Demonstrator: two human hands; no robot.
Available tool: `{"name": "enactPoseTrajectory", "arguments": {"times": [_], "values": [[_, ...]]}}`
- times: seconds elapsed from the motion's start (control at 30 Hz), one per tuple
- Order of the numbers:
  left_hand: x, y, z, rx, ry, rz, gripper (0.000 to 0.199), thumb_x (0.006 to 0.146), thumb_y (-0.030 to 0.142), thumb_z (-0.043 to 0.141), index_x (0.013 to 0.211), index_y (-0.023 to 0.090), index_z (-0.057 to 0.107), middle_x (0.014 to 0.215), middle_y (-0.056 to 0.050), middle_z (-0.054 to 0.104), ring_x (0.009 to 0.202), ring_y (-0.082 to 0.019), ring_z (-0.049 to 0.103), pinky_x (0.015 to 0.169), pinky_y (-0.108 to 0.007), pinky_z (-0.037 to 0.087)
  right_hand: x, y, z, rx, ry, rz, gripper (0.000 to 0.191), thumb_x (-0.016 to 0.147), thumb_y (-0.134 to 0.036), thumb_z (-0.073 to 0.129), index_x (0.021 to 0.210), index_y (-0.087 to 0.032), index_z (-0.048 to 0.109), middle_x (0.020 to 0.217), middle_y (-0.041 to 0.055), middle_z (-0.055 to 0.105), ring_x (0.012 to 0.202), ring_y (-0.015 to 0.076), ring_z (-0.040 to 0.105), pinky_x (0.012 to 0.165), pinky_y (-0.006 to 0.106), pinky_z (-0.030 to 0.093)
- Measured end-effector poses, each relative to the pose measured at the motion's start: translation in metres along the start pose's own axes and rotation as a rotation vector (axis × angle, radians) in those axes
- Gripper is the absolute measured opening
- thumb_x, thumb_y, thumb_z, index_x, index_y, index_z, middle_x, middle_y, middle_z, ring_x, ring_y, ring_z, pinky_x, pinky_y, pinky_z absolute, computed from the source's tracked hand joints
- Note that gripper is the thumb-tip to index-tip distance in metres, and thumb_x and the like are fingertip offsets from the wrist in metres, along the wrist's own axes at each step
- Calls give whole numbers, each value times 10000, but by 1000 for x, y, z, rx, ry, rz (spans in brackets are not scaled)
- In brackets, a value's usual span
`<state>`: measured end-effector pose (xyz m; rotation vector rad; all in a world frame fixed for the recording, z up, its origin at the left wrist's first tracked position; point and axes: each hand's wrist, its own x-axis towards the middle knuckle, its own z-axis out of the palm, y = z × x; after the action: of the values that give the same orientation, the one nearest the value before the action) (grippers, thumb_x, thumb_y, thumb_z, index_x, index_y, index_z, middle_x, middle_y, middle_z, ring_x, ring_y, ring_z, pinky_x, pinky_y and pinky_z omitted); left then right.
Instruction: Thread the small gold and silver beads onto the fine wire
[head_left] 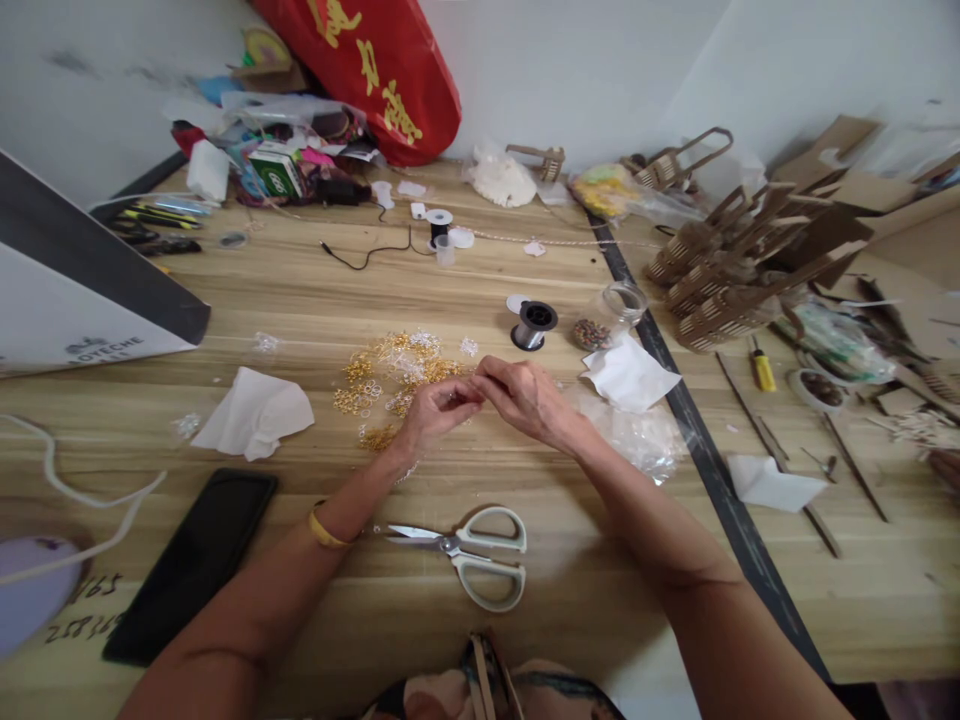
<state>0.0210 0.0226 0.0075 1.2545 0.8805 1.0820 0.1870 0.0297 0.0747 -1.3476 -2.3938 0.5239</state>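
Note:
My left hand [439, 412] and my right hand [526, 398] meet at the fingertips over the wooden table. Both are pinched closed; whatever they hold is too small to make out. Just beyond and left of them lies a spread of small gold and silver rings and beads [367, 365]. A spool of thin silvery wire [535, 324] stands upright past my right hand. Nearer to me, scissors with pale handles [459, 552] lie partly spread, blades pointing left.
A black phone [195, 560] and a crumpled white tissue [255, 415] lie at left. On the right are a clear jar [624, 303], white paper [631, 372], plastic bags [637, 440] and small woven baskets [720, 290]. A red bag [375, 80] leans at the back.

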Motion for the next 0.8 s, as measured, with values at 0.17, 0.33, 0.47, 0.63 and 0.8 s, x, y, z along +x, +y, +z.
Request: {"name": "enactPoseTrajectory", "arguments": {"times": [0.17, 0.33, 0.47, 0.63, 0.8], "values": [[-1, 0, 0, 77, -26, 36, 138, 731, 266, 718, 777, 137, 701, 809, -54, 663, 792, -162, 600, 728, -266, 464, 1, 2, -2, 63, 37, 21, 227, 952, -310, 433, 862, -181, 596, 624, 4, 552, 554, 118, 450, 577, 237, 272], [0, -2, -1, 127, -4, 92, 111, 752, 255, 685, 792, 152, 704, 891, -59, 657, 850, -170, 603, 754, -269, 473, 1, 5, -3, 53, 49, 27, 236, 946, -315, 441, 845, -175, 602, 616, 11, 538, 560, 121, 455, 580, 238, 280], [1, -3, -4, 167, 23, 100, 137, 763, 271, 680, 823, 154, 719, 897, -62, 673, 860, -172, 612, 783, -277, 478, 1, 5, -3, 41, 57, 26, 248, 947, -315, 442, 831, -170, 607, 622, 16, 539, 565, 119, 440, 585, 237, 283], [3, -1, -7, 155, 9, 55, 214, 778, 328, 674, 872, 150, 746, 907, -75, 717, 865, -185, 629, 795, -293, 487, 1, 5, -4, 74, 83, 31, 248, 945, -313, 446, 826, -166, 606, 609, 2, 511, 561, 114, 415, 583, 237, 283], [2, 1, -7, 68, 2, -8, 266, 748, 361, 709, 905, 151, 751, 893, -69, 733, 801, -174, 638, 751, -284, 500, 3, 9, -4, 161, 112, 18, 237, 934, -306, 454, 806, -162, 593, 603, -12, 496, 554, 108, 407, 578, 235, 289]]}}
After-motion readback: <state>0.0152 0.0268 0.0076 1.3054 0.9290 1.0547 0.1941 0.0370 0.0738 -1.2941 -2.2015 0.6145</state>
